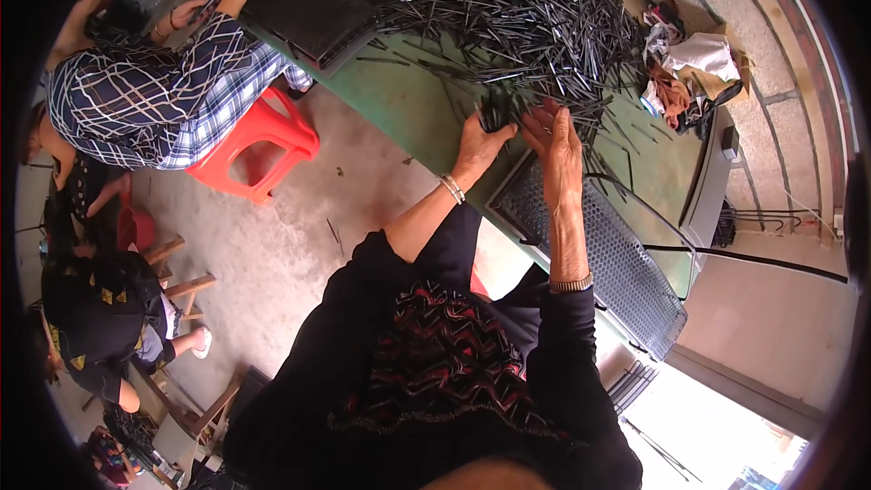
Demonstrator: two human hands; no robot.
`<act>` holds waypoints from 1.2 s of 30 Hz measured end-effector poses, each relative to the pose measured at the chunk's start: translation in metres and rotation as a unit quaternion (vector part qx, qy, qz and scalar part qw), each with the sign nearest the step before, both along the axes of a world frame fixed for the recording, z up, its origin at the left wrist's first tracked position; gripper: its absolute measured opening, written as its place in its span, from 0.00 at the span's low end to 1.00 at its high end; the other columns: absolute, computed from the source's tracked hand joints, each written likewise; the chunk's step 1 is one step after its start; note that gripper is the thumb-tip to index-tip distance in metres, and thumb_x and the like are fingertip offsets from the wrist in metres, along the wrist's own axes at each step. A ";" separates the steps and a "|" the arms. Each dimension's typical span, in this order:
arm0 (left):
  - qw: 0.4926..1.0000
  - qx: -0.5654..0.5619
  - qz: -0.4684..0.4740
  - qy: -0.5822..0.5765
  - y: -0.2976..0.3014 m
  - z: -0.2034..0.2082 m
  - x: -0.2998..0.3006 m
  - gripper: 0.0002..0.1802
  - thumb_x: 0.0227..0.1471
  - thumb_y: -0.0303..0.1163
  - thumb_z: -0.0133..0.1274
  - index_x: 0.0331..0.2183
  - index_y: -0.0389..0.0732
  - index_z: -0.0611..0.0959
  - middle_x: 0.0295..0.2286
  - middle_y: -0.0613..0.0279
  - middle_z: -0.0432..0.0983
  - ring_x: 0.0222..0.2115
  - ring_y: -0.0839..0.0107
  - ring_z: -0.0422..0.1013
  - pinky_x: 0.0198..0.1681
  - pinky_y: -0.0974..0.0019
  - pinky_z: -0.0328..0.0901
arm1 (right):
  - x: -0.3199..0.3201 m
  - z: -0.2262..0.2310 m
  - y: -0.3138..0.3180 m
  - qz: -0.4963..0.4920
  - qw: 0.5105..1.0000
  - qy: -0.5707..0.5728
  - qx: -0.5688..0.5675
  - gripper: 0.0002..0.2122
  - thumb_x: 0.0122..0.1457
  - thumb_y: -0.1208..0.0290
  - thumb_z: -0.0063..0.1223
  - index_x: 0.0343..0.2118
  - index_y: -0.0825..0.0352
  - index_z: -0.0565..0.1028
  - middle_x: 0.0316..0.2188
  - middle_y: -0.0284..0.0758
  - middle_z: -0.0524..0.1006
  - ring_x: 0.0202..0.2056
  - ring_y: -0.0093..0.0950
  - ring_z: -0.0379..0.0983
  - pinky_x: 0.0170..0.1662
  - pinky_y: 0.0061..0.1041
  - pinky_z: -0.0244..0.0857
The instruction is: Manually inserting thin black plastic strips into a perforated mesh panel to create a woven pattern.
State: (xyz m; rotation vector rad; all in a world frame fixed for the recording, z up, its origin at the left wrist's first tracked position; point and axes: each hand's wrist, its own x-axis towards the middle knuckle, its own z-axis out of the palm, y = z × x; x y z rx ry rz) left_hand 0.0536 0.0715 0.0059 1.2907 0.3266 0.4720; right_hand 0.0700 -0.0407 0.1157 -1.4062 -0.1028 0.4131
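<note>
A bunch of thin black sticks [500,109] stands up from my left hand [483,143], whose fingers are closed round it. Just to its right is my right hand [561,150], fingers stretched out and palm turned toward the bunch. Whether its fingertips touch the sticks I cannot tell. Beyond both hands a big heap of loose black sticks [508,14] spreads over the green tabletop [399,100]. A dark perforated tray [599,249] lies close by my right wrist, at the table's near edge.
At the left, a person in a checked shirt [136,95] sits on a red plastic stool [263,150], working beside a black tray [304,14]. Another person in black [100,299] is lower left. A box of crumpled scraps [703,59] stands far right. A black cable [753,256] runs rightward.
</note>
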 end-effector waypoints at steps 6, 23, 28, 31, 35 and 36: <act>0.946 -0.324 0.014 -0.005 0.008 0.044 0.007 0.04 0.44 0.24 0.58 0.25 0.33 0.80 0.22 0.61 0.77 0.21 0.71 0.73 0.26 0.68 0.69 | -0.004 0.000 -0.021 0.001 0.923 -0.275 -0.267 0.18 0.62 0.65 0.51 0.50 0.72 0.71 0.40 0.39 0.76 0.41 0.26 0.72 0.47 0.24 0.65; 0.855 -0.513 -0.080 0.013 -0.002 0.054 -0.017 0.08 0.49 0.32 0.56 0.30 0.38 0.77 0.28 0.58 0.77 0.32 0.64 0.76 0.35 0.49 0.74 | -0.041 0.014 -0.049 -0.158 0.947 -0.275 -0.053 0.06 0.64 0.73 0.47 0.33 0.70 0.70 0.29 0.35 0.77 0.27 0.21 0.73 0.35 0.19 0.67; 0.893 -0.433 -0.118 0.019 -0.003 0.050 -0.037 0.08 0.49 0.31 0.56 0.32 0.37 0.77 0.24 0.59 0.75 0.25 0.67 0.74 0.26 0.58 0.72 | -0.036 0.024 -0.084 -0.152 0.956 -0.235 -0.090 0.06 0.64 0.73 0.47 0.34 0.72 0.70 0.31 0.39 0.78 0.31 0.25 0.77 0.39 0.23 0.69; 0.894 -0.427 -0.127 0.048 -0.014 0.057 -0.050 0.08 0.49 0.31 0.56 0.31 0.36 0.77 0.22 0.59 0.75 0.22 0.68 0.73 0.23 0.61 0.71 | -0.031 0.010 -0.089 -0.147 0.949 -0.249 -0.123 0.06 0.63 0.75 0.47 0.34 0.72 0.71 0.31 0.38 0.79 0.30 0.24 0.77 0.37 0.21 0.69; 0.900 -0.394 -0.161 0.093 -0.025 0.069 -0.070 0.08 0.50 0.32 0.56 0.30 0.37 0.77 0.22 0.59 0.75 0.23 0.69 0.72 0.26 0.62 0.71 | -0.031 0.005 -0.083 -0.170 0.902 -0.315 -0.240 0.04 0.62 0.77 0.48 0.33 0.71 0.73 0.28 0.34 0.80 0.28 0.19 0.75 0.34 0.17 0.66; 0.902 -0.376 -0.180 0.107 -0.026 0.074 -0.076 0.08 0.52 0.32 0.55 0.29 0.38 0.77 0.23 0.60 0.74 0.25 0.69 0.72 0.28 0.61 0.71 | -0.032 0.007 -0.082 -0.170 0.903 -0.314 -0.240 0.04 0.62 0.77 0.48 0.33 0.71 0.73 0.28 0.34 0.80 0.28 0.19 0.75 0.34 0.17 0.66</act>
